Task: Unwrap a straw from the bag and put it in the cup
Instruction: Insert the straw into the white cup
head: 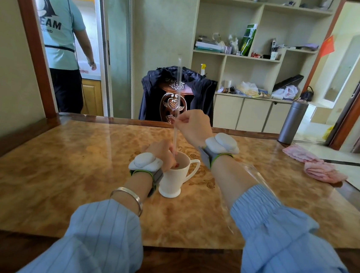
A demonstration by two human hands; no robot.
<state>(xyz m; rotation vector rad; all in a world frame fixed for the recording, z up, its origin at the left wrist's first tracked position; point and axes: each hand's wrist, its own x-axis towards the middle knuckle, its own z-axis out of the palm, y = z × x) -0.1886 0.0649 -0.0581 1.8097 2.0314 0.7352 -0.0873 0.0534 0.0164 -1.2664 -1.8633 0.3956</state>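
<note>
A white mug [173,180] with its handle to the right stands on the table's middle. A long clear straw [175,136], partly in a thin transparent wrapper [178,76], stands nearly upright with its lower end over the mug's mouth. My left hand [160,154] rests against the mug's far left rim and pinches the straw's lower end. My right hand [194,126], raised above and behind the mug, pinches the wrapper partway up. A clear plastic bag [256,180] lies under my right forearm, hard to make out.
The table [59,179] has a glossy marbled brown top. A pink cloth [318,166] lies at the far right, with a grey flask [292,122] behind it. A chair [176,98] draped with a dark jacket stands across the table. A person stands in the doorway at the back left.
</note>
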